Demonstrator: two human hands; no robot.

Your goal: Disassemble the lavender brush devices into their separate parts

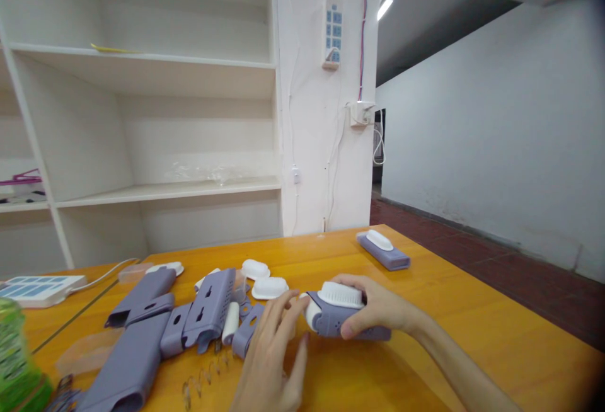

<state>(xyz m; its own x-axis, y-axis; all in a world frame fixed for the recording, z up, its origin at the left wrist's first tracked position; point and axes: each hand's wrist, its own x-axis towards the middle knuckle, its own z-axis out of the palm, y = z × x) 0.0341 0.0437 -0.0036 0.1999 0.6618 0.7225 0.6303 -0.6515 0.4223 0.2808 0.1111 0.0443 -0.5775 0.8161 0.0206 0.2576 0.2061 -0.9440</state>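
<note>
My right hand (378, 308) grips a purple plastic housing (331, 322) with a white ribbed pad on top, held just above the orange table (472, 324). The fingers of my left hand (271, 352) are extended and touch the housing's left end, where a white rounded piece shows. To the left lies a heap of purple shells (208, 311) and white oval pads (269, 287). A finished purple unit with a white pad (382, 249) lies apart at the table's far edge.
White shelving (142, 116) stands behind the table. A white power strip (38, 287) with a cable sits at the far left, a green object (19, 361) at the left edge. Small metal springs (198, 383) lie near my left hand. Red floor lies to the right.
</note>
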